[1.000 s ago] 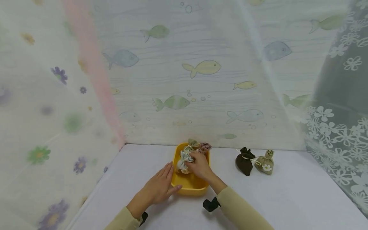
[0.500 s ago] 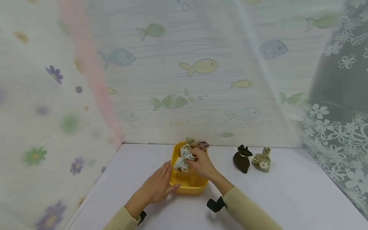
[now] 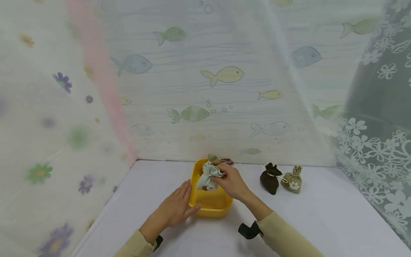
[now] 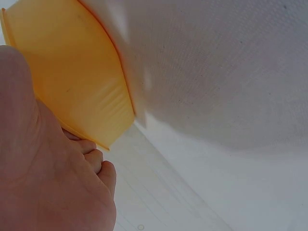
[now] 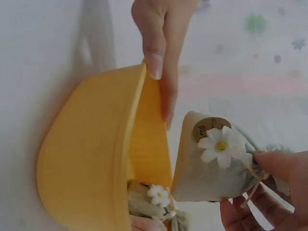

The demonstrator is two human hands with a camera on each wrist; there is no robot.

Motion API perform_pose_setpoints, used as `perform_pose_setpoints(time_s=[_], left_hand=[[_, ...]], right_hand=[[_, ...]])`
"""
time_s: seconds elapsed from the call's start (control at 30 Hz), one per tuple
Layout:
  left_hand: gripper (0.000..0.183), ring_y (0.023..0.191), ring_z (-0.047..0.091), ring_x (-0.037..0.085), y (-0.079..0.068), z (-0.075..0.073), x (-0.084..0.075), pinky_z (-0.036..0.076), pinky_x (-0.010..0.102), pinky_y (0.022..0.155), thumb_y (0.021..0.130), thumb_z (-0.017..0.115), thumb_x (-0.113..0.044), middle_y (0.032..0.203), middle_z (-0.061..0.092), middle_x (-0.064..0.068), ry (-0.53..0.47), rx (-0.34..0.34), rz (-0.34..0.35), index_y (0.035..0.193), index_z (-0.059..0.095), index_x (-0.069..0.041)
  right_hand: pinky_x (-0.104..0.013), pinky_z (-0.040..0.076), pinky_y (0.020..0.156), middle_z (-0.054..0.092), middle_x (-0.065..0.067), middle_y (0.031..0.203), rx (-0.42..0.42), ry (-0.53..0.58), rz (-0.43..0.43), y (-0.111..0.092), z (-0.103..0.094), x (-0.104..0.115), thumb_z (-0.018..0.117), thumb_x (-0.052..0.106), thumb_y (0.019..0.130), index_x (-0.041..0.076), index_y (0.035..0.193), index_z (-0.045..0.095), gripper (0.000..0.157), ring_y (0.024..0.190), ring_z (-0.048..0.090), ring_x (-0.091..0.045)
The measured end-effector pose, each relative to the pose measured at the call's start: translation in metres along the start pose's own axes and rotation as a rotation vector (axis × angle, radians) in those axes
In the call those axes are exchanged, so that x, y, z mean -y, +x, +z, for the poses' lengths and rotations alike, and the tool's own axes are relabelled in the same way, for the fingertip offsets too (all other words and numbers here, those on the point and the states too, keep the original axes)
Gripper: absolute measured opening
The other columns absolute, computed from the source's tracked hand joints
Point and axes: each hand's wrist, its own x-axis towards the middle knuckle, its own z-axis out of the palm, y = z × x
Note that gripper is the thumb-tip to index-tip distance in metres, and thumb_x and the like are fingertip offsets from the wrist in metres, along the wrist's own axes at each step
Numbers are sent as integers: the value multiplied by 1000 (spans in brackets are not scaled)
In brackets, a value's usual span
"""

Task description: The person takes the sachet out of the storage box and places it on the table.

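Note:
My right hand (image 3: 232, 182) pinches a pale mint drawstring pouch (image 3: 207, 178) by its tied neck, above a yellow plastic tub (image 3: 212, 213). In the right wrist view the pouch (image 5: 192, 168) shows a white daisy and a round brown tag, and hangs beside the tub's rim (image 5: 127, 125). My left hand (image 3: 174, 205) rests along the tub's left side, fingers straight, thumb at the near rim. At the tub's far end are a green pouch (image 3: 212, 159) and a mauve one (image 3: 227, 161), partly hidden by the right hand and held pouch.
To the right of the tub, a dark brown pouch (image 3: 269, 179) and an olive pouch (image 3: 293, 182) with a white flower lie side by side on the white table (image 3: 308, 221). Behind stands a curtain (image 3: 224, 114) printed with fish; a flowered curtain (image 3: 61, 142) hangs at the left.
My right hand has raised the mint pouch a little and its forearm has swung right. My left hand stays on the tub. The head view has shifted slightly.

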Motion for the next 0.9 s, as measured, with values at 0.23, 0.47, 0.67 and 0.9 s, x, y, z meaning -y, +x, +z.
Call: perform_pose_setpoints(time_s=[0.23, 0.47, 0.67, 0.9], left_hand=[[94, 155, 20, 35, 1, 6, 4, 26, 51, 123, 104, 35, -68, 168, 19, 23, 19, -7, -8, 158, 25, 9], [96, 155, 20, 36, 1, 4, 4, 25, 52, 123, 103, 33, -69, 167, 19, 25, 30, -5, -1, 157, 26, 10], [95, 157, 16, 34, 1, 1, 1, 22, 50, 125, 104, 30, -68, 168, 16, 23, 53, 32, -18, 158, 23, 9], [95, 157, 15, 33, 2, 0, 1, 22, 49, 125, 104, 30, -69, 168, 15, 23, 48, 42, -20, 159, 23, 8]], right_hand=[[-30, 54, 85, 68, -3, 115, -4, -6, -17, -8, -13, 3, 74, 12, 94, 9, 118, 72, 24, 99, 60, -18], [-31, 54, 84, 69, -5, 122, -16, -37, -8, -17, -29, 2, 74, 14, 95, 10, 125, 71, 30, 102, 62, -20], [-37, 54, 86, 68, -1, 119, -16, -79, 15, -27, -44, -3, 74, 15, 95, 14, 124, 71, 29, 102, 61, -18], [-40, 53, 86, 67, 1, 110, -19, -94, 26, -42, -63, -10, 74, 14, 95, 14, 117, 72, 22, 97, 60, -18]])
